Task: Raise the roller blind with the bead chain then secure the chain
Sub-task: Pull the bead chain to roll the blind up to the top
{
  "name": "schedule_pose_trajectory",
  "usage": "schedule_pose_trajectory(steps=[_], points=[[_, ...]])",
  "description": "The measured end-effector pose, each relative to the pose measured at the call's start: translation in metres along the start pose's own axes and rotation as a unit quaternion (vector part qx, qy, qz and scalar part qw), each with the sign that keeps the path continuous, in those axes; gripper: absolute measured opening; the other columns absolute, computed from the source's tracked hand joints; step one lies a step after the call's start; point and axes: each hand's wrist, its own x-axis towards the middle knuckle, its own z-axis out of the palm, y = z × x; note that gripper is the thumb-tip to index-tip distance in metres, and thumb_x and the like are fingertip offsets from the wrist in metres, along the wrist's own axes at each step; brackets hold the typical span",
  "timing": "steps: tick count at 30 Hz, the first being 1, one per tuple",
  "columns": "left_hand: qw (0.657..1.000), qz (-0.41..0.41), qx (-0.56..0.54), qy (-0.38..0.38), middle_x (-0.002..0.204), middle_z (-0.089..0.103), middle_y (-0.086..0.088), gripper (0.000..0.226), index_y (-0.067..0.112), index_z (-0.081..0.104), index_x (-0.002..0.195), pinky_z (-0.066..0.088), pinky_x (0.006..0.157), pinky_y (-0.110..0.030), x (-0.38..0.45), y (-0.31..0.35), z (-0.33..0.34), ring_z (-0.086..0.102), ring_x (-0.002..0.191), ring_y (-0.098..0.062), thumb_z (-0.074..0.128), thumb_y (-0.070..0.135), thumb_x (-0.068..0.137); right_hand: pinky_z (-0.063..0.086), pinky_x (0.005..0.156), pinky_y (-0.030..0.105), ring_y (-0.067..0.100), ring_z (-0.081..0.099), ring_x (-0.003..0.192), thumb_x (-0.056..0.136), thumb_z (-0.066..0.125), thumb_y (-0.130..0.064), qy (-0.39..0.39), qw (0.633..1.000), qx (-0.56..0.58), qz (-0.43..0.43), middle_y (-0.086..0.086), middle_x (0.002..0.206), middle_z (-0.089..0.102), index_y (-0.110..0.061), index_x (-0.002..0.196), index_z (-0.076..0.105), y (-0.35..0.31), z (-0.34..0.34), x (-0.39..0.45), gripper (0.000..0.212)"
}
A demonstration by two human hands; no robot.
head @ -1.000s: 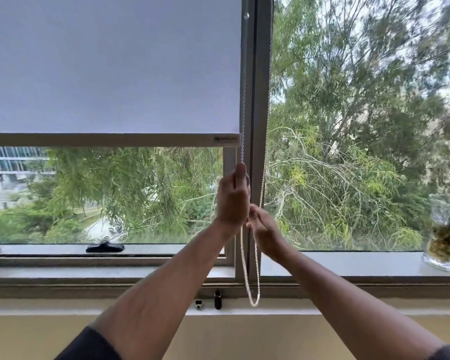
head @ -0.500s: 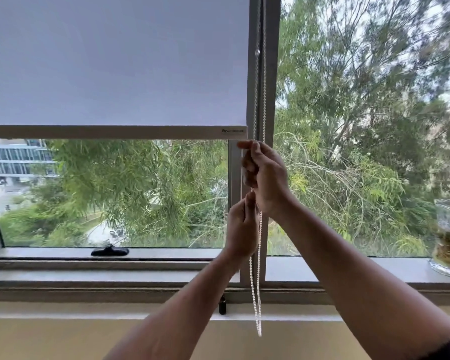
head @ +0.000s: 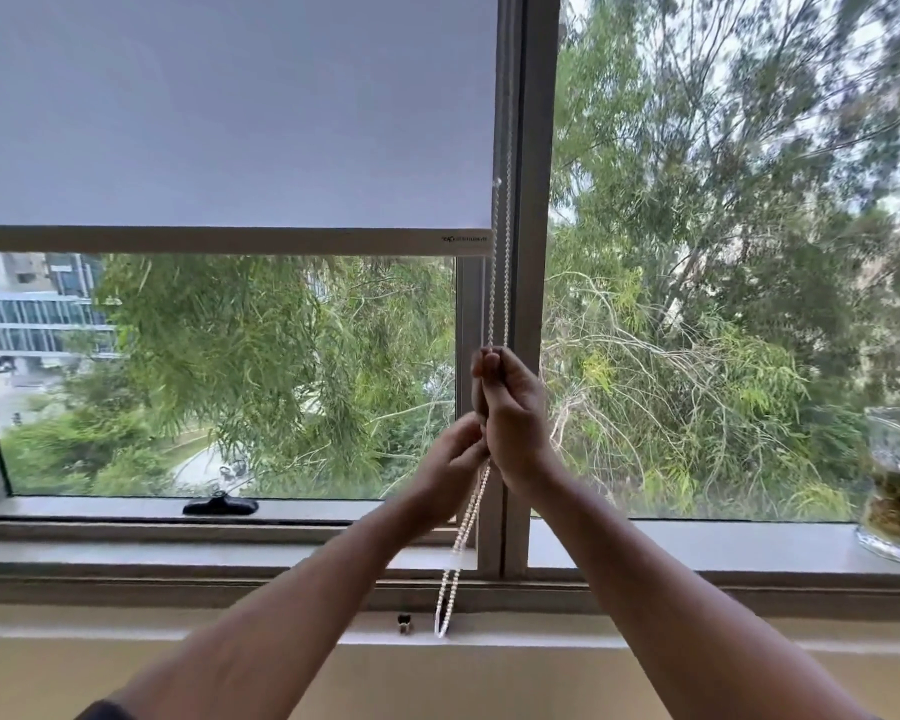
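Note:
A grey roller blind (head: 230, 111) covers the upper half of the left window pane, its bottom bar (head: 219, 240) about midway up the glass. The white bead chain (head: 497, 283) hangs beside the centre window post. My right hand (head: 513, 413) is closed around the chain, fist upright. My left hand (head: 450, 459) sits just below and left of it, fingers pinched on the same chain. The chain's loop (head: 445, 605) dangles below both hands, swung slightly left, ending near the sill. A small dark chain hook (head: 404, 622) is fixed on the ledge just left of the loop.
The centre window post (head: 533, 252) stands right behind the chain. A black window handle (head: 219, 506) lies on the left frame. A glass vase (head: 897, 491) with dried plants stands on the sill (head: 697, 545) at far right. Trees and a building are outside.
My right hand has come down with the chain from near the bottom bar to meet my left hand. The blind's bottom bar has risen slightly. The loop has swung left.

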Motion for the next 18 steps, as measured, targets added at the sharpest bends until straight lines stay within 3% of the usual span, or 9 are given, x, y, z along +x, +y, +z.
schedule_pose_trajectory(steps=[2, 5, 6, 8, 10, 11, 13, 15, 18], points=[[1.000, -0.002, -0.011, -0.017, 0.084, 0.056, -0.005, 0.023, -0.008, 0.053, 0.105, 0.047, 0.063, -0.022, 0.010, 0.017, -0.009, 0.054, 0.076, -0.015, 0.049, -0.002, 0.083, 0.033, 0.050, 0.018, 0.004, 0.038, 0.053, 0.104, 0.043, -0.006, 0.003, 1.000, -0.007, -0.002, -0.012, 0.061, 0.048, -0.013, 0.082, 0.057, 0.005, -0.005, -0.006, 0.026], [0.999, 0.008, 0.024, -0.021, 0.085, 0.060, -0.010, 0.030, -0.004, 0.054, 0.113, 0.045, 0.056, -0.017, 0.025, 0.051, -0.018, 0.057, 0.070, -0.011, 0.043, -0.018, 0.088, 0.038, 0.052, 0.017, 0.001, 0.046, 0.057, 0.105, 0.043, -0.005, 0.000, 1.000, 0.007, 0.000, -0.012, 0.065, 0.057, -0.013, 0.086, 0.062, 0.011, -0.013, -0.009, 0.028], [1.000, 0.010, 0.016, -0.010, 0.090, 0.063, -0.015, 0.036, -0.003, 0.055, 0.116, 0.050, 0.062, -0.020, 0.031, 0.061, -0.020, 0.060, 0.076, -0.014, 0.040, -0.019, 0.088, 0.040, 0.056, 0.017, 0.001, 0.048, 0.061, 0.105, 0.044, -0.007, -0.006, 1.000, 0.010, -0.003, -0.013, 0.067, 0.059, -0.020, 0.086, 0.065, 0.013, -0.015, -0.009, 0.032], [0.999, 0.009, -0.023, 0.026, 0.105, 0.067, -0.025, 0.039, -0.002, 0.058, 0.120, 0.057, 0.083, -0.039, 0.043, 0.082, -0.024, 0.067, 0.094, -0.031, 0.039, -0.015, 0.089, 0.036, 0.057, 0.021, 0.005, 0.041, 0.062, 0.101, 0.045, -0.012, -0.011, 1.000, -0.011, -0.007, -0.014, 0.067, 0.053, -0.028, 0.079, 0.063, 0.016, -0.019, -0.011, 0.033], [0.996, 0.002, -0.062, 0.058, 0.107, 0.071, -0.020, 0.031, 0.002, 0.060, 0.120, 0.054, 0.095, -0.048, 0.057, 0.103, -0.022, 0.069, 0.103, -0.036, 0.040, 0.001, 0.096, 0.026, 0.053, 0.029, 0.010, 0.032, 0.058, 0.101, 0.044, -0.014, -0.008, 0.998, -0.056, -0.008, -0.011, 0.062, 0.043, -0.026, 0.076, 0.057, 0.024, -0.023, -0.016, 0.031], [0.995, 0.003, -0.078, 0.060, 0.102, 0.073, -0.015, 0.029, 0.004, 0.061, 0.118, 0.055, 0.093, -0.047, 0.063, 0.114, -0.019, 0.071, 0.098, -0.033, 0.040, 0.011, 0.100, 0.026, 0.052, 0.031, 0.011, 0.032, 0.056, 0.101, 0.044, -0.012, -0.009, 0.997, -0.077, -0.007, -0.009, 0.062, 0.042, -0.022, 0.077, 0.055, 0.029, -0.026, -0.019, 0.029], [0.993, 0.009, -0.103, 0.049, 0.080, 0.069, -0.006, 0.033, 0.011, 0.065, 0.104, 0.055, 0.069, -0.035, 0.071, 0.130, -0.011, 0.066, 0.072, -0.023, 0.036, 0.027, 0.105, 0.029, 0.054, 0.031, 0.011, 0.034, 0.057, 0.101, 0.043, -0.009, -0.021, 0.993, -0.113, -0.002, -0.013, 0.062, 0.045, -0.015, 0.082, 0.054, 0.038, -0.031, -0.027, 0.023], [0.992, 0.017, -0.111, 0.060, 0.056, 0.051, 0.005, 0.040, 0.021, 0.056, 0.077, 0.035, 0.045, -0.026, 0.075, 0.131, -0.001, 0.042, 0.045, -0.013, 0.034, 0.036, 0.106, 0.031, 0.058, 0.027, 0.008, 0.035, 0.059, 0.102, 0.042, -0.009, -0.036, 0.991, -0.126, 0.007, -0.017, 0.062, 0.047, -0.016, 0.082, 0.053, 0.045, -0.035, -0.034, 0.024], [0.990, 0.039, -0.103, 0.086, 0.045, 0.037, 0.009, 0.045, 0.024, 0.039, 0.065, 0.023, 0.038, -0.024, 0.072, 0.109, 0.010, 0.027, 0.035, -0.009, 0.031, 0.040, 0.107, 0.030, 0.057, 0.031, 0.008, 0.034, 0.058, 0.103, 0.043, -0.015, -0.060, 0.986, -0.153, 0.035, -0.015, 0.060, 0.045, -0.017, 0.080, 0.053, 0.057, -0.043, -0.040, 0.025]])
